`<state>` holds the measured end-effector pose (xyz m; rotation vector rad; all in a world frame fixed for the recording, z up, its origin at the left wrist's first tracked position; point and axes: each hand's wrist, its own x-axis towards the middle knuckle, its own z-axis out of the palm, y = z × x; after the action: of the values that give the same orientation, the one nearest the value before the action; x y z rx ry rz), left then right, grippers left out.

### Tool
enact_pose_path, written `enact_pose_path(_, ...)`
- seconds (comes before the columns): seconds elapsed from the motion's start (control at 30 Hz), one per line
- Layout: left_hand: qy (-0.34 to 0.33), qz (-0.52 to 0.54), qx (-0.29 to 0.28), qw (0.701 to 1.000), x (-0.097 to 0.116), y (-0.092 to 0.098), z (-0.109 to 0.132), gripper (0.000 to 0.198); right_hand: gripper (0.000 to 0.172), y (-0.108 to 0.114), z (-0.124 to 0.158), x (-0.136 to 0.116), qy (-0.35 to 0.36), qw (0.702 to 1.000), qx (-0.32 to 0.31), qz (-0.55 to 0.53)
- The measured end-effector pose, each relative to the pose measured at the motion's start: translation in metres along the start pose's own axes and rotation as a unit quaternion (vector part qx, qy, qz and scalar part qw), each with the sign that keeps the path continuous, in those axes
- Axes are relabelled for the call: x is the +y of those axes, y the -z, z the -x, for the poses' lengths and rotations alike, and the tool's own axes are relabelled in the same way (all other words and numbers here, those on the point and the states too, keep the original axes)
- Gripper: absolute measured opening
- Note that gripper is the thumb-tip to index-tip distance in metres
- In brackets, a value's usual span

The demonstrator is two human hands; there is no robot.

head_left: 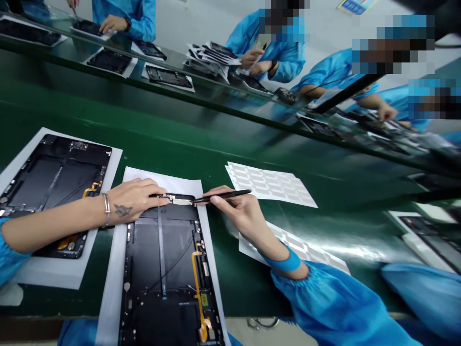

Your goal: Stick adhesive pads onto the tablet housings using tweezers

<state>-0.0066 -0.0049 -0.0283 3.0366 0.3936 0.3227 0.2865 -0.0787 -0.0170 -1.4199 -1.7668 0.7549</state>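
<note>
An opened tablet (176,259) with black inner parts and an orange flat cable lies on a white sheet (111,288) in front of me. My left hand (139,199) is on its top edge, fingers together and thumb below, gripping it at the corner. In my right hand (237,206) is a pair of black tweezers (230,193), held almost level. Their tips touch or nearly touch a pale strip (181,201) along the tablet's top edge, close to my left fingertips. What lies under the left fingers is hidden.
A second opened tablet (65,168) lies left, partly behind my left forearm. White label sheets (270,182) lie right on the green table (173,134). Across a raised glass shelf, co-workers in blue handle tablets near a paper-interleaved stack (211,60). A blue sleeve (425,293) is at right.
</note>
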Motion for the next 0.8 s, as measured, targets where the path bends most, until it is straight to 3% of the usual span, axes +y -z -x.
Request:
enact_pose_path(0.17, -0.017, -0.057, -0.022, 0.998, 0.002, 0.008, -0.005, 0.045, 0.040, 0.002, 0.004, 0.005, -0.019, 0.999, 0.028, -0.033)
enact_pose_path(0.3, 0.035, -0.065, -0.103, 0.992, 0.000, 0.020, -0.036, 0.030, 0.039, 0.002, 0.006, 0.008, -0.028, 0.990, 0.122, -0.067)
enact_pose_path(0.47, 0.081, 0.077, -0.179, 0.977, -0.019, 0.021, -0.080, 0.013, 0.031, 0.009, 0.010, 0.002, 0.005, 0.978, 0.198, -0.066)
enact_pose_path(0.57, 0.081, 0.155, -0.204, 0.963, -0.026, 0.016, -0.097, 0.011, 0.028, 0.010, 0.012, -0.007, 0.037, 0.982, 0.178, -0.054)
enact_pose_path(0.67, 0.116, 0.145, -0.185, 0.965, -0.024, 0.009, -0.108, 0.024, 0.024, 0.000, 0.013, -0.015, 0.110, 0.988, 0.110, 0.002)
enact_pose_path(0.8, 0.146, 0.169, -0.154, 0.962, -0.021, 0.003, -0.104, 0.027, 0.024, -0.022, 0.008, -0.017, 0.248, 0.954, -0.003, 0.168)
